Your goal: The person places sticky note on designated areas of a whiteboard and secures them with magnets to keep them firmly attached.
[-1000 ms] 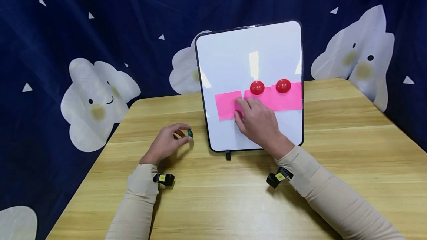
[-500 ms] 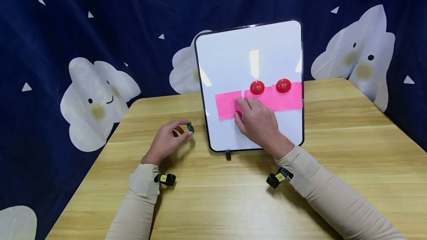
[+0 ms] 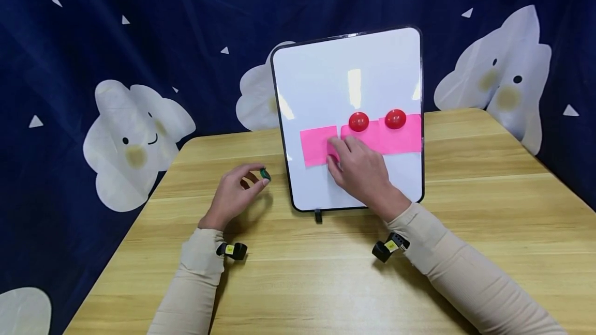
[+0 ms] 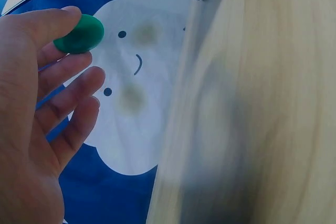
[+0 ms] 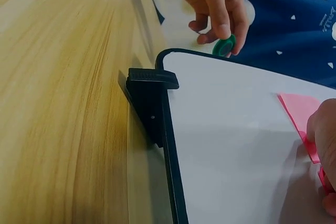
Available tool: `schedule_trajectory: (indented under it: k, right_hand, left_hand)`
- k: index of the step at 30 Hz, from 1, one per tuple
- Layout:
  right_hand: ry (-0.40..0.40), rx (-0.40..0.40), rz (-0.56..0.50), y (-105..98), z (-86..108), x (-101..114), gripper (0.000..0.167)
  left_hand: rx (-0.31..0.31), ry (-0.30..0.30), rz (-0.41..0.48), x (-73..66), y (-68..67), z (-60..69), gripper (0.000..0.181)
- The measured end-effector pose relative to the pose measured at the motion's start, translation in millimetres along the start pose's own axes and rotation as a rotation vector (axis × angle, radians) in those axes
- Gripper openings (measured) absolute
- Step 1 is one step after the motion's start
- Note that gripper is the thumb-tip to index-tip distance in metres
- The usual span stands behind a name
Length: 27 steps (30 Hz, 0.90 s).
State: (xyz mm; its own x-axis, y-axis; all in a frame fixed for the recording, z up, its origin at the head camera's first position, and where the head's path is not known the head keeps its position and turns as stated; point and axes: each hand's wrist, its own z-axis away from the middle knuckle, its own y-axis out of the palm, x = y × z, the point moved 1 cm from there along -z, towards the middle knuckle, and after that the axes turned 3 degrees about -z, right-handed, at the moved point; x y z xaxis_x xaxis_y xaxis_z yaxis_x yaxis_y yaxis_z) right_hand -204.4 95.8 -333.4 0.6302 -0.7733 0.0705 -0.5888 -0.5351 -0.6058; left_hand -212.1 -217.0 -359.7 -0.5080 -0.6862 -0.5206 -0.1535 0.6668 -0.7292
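In the head view my left hand (image 3: 235,193) hovers left of the whiteboard, pinching a green round magnet (image 3: 265,174) between thumb and index finger. The left wrist view shows the magnet's smooth green face (image 4: 84,34); its dark back shows in the right wrist view. My right hand (image 3: 360,169) is at the whiteboard (image 3: 321,87), thumb and bent fingers on the right part of a pink paper (image 3: 316,145). More pink paper (image 3: 400,138) lies to its right, with two red round magnets, one (image 3: 359,122) and another (image 3: 396,119), at its upper edge.
The black-framed whiteboard leans back on the wooden table (image 3: 298,283), with a black foot (image 3: 318,216) under its lower edge. A dark blue curtain (image 3: 186,4) with white clouds hangs behind. Each wrist wears a black camera strap.
My left hand has risen slightly with the green magnet, further up along the board's left side, and the magnet has tilted a little. My right hand stays in place on the pink paper.
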Motion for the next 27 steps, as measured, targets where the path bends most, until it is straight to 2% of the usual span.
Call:
schedule_trajectory:
  k: [12, 27]
  right_hand:
    - [-0.003, -0.004, -0.017, 0, -1.0, -1, 0.039]
    - [-0.006, -0.014, -0.027, 0, -1.1, -2, 0.034]
  left_hand:
    - [-0.06, 0.025, 0.066, -5.8, 2.0, -1.0, 0.032]
    - [-0.12, 0.089, 0.111, -14.3, -0.9, -4.6, 0.032]
